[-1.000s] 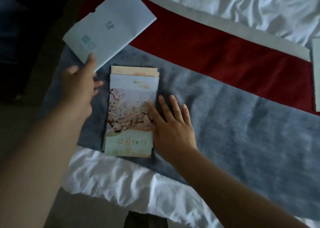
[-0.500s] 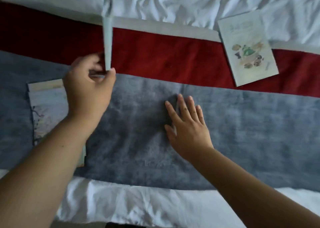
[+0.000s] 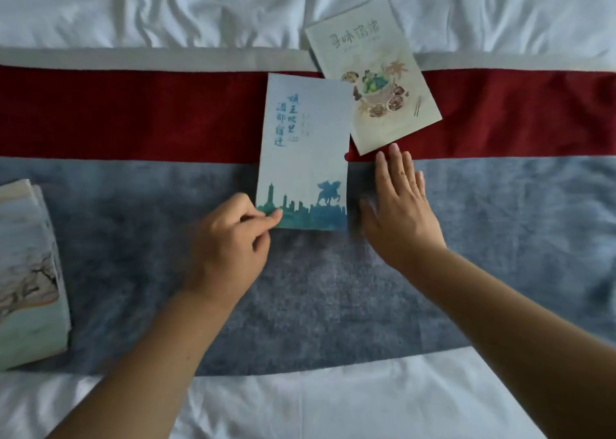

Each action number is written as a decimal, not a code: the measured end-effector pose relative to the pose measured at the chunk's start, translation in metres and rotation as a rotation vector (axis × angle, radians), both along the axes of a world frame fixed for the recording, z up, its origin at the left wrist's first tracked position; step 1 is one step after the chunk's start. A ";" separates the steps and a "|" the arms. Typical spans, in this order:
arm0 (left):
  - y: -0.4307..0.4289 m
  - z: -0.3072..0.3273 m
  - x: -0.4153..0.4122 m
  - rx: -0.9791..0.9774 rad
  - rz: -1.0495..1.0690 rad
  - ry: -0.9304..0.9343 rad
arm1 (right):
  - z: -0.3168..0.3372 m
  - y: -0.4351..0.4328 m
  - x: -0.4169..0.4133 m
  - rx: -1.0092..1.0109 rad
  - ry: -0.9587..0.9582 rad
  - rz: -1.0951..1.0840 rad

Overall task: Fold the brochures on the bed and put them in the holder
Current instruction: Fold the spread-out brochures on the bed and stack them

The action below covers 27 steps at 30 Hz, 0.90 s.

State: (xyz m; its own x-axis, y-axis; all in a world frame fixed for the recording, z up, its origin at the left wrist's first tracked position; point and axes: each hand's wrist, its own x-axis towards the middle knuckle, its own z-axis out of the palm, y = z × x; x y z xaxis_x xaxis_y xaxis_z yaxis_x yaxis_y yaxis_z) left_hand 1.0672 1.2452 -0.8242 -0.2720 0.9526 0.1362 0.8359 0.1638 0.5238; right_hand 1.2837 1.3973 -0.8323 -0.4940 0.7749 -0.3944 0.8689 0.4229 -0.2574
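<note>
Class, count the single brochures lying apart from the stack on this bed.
2. The blue brochure is at centre, pinched by the left hand; the food brochure lies upper right. The stack at left may hide more.

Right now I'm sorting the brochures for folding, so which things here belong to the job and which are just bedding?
Job:
blue skyline brochure, pinched by the left hand
food brochure
brochure stack
right hand, flat on the runner

Just lying about:
grey and red bed runner
white sheets

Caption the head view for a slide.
Left hand pinches the blue brochure on the bed runner; right hand lies flat beside it.
</note>
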 end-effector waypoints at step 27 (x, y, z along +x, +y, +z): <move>0.058 -0.019 0.044 -0.615 0.283 0.144 | -0.005 0.085 -0.023 0.155 0.056 0.172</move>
State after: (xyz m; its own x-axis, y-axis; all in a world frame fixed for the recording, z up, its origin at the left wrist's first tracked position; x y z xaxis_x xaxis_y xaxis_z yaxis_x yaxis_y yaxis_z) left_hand 1.1109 1.3028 -0.8431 -0.5411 0.7634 -0.3529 0.7717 0.6175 0.1525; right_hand 1.2603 1.4820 -0.8373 -0.6422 0.7263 -0.2451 0.7664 0.6021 -0.2239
